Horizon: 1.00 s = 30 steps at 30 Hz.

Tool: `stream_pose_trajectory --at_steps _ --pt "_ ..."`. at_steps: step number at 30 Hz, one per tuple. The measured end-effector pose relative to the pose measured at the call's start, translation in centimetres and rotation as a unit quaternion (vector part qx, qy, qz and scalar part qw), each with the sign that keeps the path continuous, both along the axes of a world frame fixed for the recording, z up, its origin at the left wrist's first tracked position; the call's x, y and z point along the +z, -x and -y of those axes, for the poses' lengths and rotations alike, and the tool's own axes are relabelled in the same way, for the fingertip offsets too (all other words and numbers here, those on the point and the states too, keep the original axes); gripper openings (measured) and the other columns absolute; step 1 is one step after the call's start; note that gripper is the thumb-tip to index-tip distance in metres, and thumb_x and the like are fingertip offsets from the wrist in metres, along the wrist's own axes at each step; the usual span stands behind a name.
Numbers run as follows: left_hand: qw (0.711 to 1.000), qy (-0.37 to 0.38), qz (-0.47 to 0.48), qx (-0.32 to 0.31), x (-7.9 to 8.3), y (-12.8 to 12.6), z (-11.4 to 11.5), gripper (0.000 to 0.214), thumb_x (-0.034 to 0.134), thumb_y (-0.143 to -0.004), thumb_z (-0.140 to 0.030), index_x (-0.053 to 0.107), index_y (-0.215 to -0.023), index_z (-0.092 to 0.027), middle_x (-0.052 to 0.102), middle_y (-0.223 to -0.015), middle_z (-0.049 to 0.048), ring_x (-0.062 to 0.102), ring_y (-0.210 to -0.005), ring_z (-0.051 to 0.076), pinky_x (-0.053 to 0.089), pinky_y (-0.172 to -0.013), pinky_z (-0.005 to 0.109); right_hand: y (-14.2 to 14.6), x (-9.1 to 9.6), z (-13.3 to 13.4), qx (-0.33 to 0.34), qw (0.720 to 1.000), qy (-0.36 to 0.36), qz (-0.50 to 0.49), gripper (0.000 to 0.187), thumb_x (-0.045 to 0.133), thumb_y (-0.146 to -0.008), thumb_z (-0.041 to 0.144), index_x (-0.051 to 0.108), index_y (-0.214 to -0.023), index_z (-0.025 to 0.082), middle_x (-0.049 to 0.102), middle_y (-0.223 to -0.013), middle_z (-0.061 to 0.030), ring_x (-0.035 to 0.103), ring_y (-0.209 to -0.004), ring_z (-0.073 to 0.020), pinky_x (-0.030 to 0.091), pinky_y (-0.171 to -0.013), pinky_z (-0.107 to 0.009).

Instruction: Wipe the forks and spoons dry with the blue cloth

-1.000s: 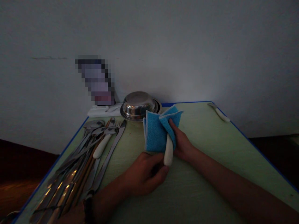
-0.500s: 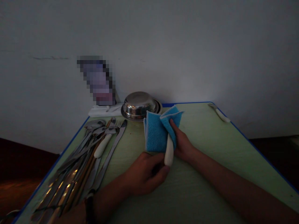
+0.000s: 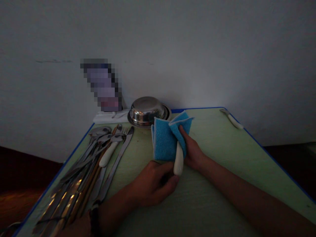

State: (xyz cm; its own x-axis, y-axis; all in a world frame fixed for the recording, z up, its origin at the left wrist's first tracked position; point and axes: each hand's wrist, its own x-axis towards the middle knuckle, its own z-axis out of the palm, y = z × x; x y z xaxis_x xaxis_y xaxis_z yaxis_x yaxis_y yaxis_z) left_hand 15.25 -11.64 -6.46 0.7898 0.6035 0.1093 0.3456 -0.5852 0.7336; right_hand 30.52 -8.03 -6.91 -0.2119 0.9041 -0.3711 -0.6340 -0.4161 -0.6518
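In front of me, a blue cloth (image 3: 165, 141) with a pale edge is folded around a piece of cutlery. Only its white handle (image 3: 179, 161) shows, pointing down toward me; the head is hidden in the cloth, so its kind cannot be told. My right hand (image 3: 192, 148) is closed around the cloth from the right, thumb on top. Just below, my left hand (image 3: 158, 182) pinches the end of the white handle between thumb and fingers. Both hands are above the pale green table (image 3: 209, 131).
A pile of spoons, forks and knives (image 3: 81, 174) covers the table's left side. Upturned metal bowls (image 3: 148, 112) stand by the wall. Left of them a blurred phone-like screen (image 3: 106, 87) leans on a white strip (image 3: 108, 117). A white-handled utensil (image 3: 232, 119) lies at the right edge.
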Motion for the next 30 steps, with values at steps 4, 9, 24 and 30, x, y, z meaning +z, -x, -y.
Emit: stream_pose_trajectory --at_steps 4,9,24,30 --pt "1.0 -0.002 -0.002 0.001 0.06 0.09 0.07 0.015 0.039 -0.086 -0.025 0.043 -0.073 -0.018 0.04 -0.058 -0.0052 0.041 -0.05 0.009 0.031 -0.05 0.022 -0.01 -0.21 -0.09 -0.002 1.0 -0.005 -0.002 0.054 0.05 -0.078 0.053 0.053 -0.117 0.016 0.07 -0.094 -0.0086 0.06 -0.101 -0.0222 0.039 -0.096 -0.043" --pt "1.0 0.003 0.007 -0.001 0.14 0.04 0.07 0.016 0.038 -0.085 -0.024 0.04 -0.07 -0.019 0.038 -0.057 -0.0057 0.038 -0.048 0.008 0.029 -0.049 0.022 -0.02 -0.3 -0.11 0.006 1.0 -0.003 -0.014 0.054 0.051 -0.077 0.053 0.053 -0.117 0.017 0.07 -0.095 -0.0082 0.06 -0.102 -0.0217 0.038 -0.098 -0.042" --pt "1.0 -0.01 -0.003 -0.003 0.19 0.01 0.06 0.016 0.038 -0.086 -0.024 0.044 -0.072 -0.018 0.04 -0.058 -0.0048 0.04 -0.05 0.009 0.03 -0.05 0.022 0.01 0.03 -0.03 0.0 1.0 0.001 0.001 0.053 0.051 -0.078 0.053 0.055 -0.115 0.017 0.07 -0.093 -0.0091 0.059 -0.103 -0.024 0.038 -0.097 -0.044" --pt "1.0 -0.015 -0.002 -0.001 0.25 -0.11 0.04 0.016 0.038 -0.085 -0.024 0.044 -0.072 -0.017 0.041 -0.057 -0.0048 0.041 -0.049 0.009 0.031 -0.049 0.022 0.01 0.04 0.02 0.001 1.0 0.002 -0.002 0.053 0.05 -0.078 0.053 0.053 -0.117 0.017 0.07 -0.095 -0.0087 0.059 -0.102 -0.0227 0.039 -0.096 -0.043"
